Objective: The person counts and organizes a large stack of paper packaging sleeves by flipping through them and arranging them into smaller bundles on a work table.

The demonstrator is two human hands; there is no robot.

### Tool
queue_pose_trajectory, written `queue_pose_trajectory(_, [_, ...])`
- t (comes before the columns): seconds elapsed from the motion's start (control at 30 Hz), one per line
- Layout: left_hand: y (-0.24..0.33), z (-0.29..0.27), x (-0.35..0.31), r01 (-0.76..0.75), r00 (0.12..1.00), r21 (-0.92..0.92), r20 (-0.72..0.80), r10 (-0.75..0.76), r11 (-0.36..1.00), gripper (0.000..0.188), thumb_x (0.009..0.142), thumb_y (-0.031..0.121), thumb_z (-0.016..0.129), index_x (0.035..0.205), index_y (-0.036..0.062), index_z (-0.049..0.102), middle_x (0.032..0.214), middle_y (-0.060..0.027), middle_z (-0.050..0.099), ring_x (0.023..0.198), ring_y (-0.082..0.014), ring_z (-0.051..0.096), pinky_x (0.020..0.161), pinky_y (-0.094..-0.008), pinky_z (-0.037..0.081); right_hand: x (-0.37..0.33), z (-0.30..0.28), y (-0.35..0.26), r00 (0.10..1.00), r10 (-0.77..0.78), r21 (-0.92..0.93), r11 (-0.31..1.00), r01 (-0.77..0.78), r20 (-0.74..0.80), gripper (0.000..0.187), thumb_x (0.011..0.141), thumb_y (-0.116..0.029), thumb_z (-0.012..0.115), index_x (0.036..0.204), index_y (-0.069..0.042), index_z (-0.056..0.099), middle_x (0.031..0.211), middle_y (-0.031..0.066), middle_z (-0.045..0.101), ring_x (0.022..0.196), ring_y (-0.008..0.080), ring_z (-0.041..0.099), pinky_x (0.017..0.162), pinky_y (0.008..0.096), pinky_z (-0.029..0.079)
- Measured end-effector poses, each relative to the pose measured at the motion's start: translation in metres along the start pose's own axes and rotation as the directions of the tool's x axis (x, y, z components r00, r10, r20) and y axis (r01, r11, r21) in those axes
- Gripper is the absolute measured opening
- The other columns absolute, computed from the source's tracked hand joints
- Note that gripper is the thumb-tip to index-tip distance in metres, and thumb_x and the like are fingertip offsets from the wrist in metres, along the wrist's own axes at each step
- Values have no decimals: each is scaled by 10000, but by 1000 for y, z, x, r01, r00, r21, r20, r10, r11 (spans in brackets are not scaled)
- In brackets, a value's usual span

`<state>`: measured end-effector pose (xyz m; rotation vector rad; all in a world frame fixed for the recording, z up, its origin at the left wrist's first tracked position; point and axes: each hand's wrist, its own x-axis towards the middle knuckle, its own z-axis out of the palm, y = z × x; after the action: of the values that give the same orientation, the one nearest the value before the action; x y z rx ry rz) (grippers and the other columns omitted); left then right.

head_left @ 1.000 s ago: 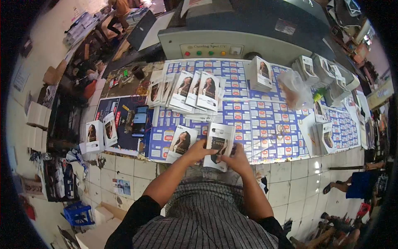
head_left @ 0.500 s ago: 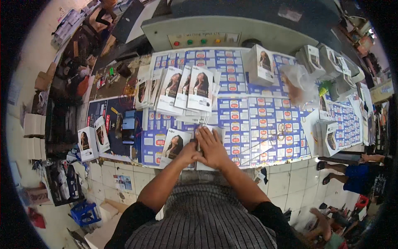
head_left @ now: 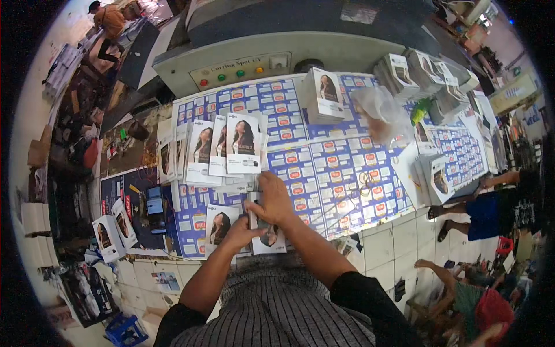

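Close to the table's near edge, my right hand [head_left: 273,201] lies stretched over a white printed card [head_left: 270,243], its fingers extended toward the far end. My left hand [head_left: 238,232] is at that card's left edge, fingers closed around it and thumb on top. The card shows a long-haired portrait, partly covered by my hands; how many sheets lie beneath is hidden. Just left rests a similar card [head_left: 219,224], face up. Beyond my hands, overlapping piles of the same cards [head_left: 240,144] are spread out, nearly touching my right fingertips.
Blue-and-white printed sheets [head_left: 298,185] cover the table. A phone [head_left: 155,205] and two card stacks [head_left: 108,234] are at left. Rubber bands [head_left: 365,184], a plastic bag [head_left: 378,115] and more stacks [head_left: 398,78] lie right. A machine panel [head_left: 240,68] borders the back. Other people are around.
The whole view has swung, shifting the table leftward in the picture. My right hand no longer lies over my left fingers; more of the card under it now shows.
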<state>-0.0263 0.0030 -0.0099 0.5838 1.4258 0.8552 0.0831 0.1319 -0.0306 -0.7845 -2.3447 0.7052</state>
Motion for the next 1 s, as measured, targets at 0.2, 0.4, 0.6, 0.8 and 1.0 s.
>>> queue_pose_trajectory(0.2, [-12, -1, 12, 64, 993, -43, -95, -68, 997, 382, 779, 103, 769, 1111, -10, 617, 1023, -67, 673, 888, -159, 627, 798, -303, 477, -2, 4, -1, 999, 24, -135, 990, -29, -35, 714, 903, -499, 554, 1350, 42, 422, 1396, 255, 425, 1350, 407, 341, 1110, 537, 250])
queue_pose_trajectory(0.4, [-16, -3, 9, 14, 989, 65, -150, -4, 998, 309, 769, 21, 716, 1065, 13, 624, 989, -79, 673, 895, -180, 641, 772, -309, 498, -37, 1, -16, 988, 134, -219, 969, -114, 77, 729, 914, -509, 509, 1395, 27, 395, 1462, 217, 389, 1399, 362, 303, 1128, 571, 193])
queue_pose_trajectory(0.6, [-19, 2, 9, -83, 988, 42, -124, 87, 996, 246, 767, 41, 698, 1003, 62, 633, 856, -20, 637, 728, -140, 600, 627, -287, 467, -45, -6, -13, 995, 102, -107, 989, -101, 4, 681, 903, -456, 550, 1366, 27, 423, 1443, 226, 400, 1392, 368, 307, 1130, 584, 173])
queue_pose_trajectory(0.8, [-18, 1, 10, 135, 966, 169, -241, -91, 976, 275, 762, 89, 690, 1027, 76, 618, 780, -4, 609, 567, -104, 530, 429, -254, 366, -79, -7, -27, 966, 198, -200, 966, -163, 167, 651, 969, -475, 420, 1429, -18, 368, 1497, 182, 356, 1432, 316, 254, 1136, 576, 146])
queue_pose_trajectory(1.0, [-13, 8, 6, 54, 976, -3, -210, -54, 999, 298, 795, 101, 710, 1070, 60, 603, 852, -21, 637, 615, -109, 565, 464, -265, 408, -82, 3, -19, 989, 111, -210, 974, -89, 95, 535, 986, -370, 399, 1390, -21, 422, 1507, 155, 344, 1430, 304, 255, 1133, 566, 183])
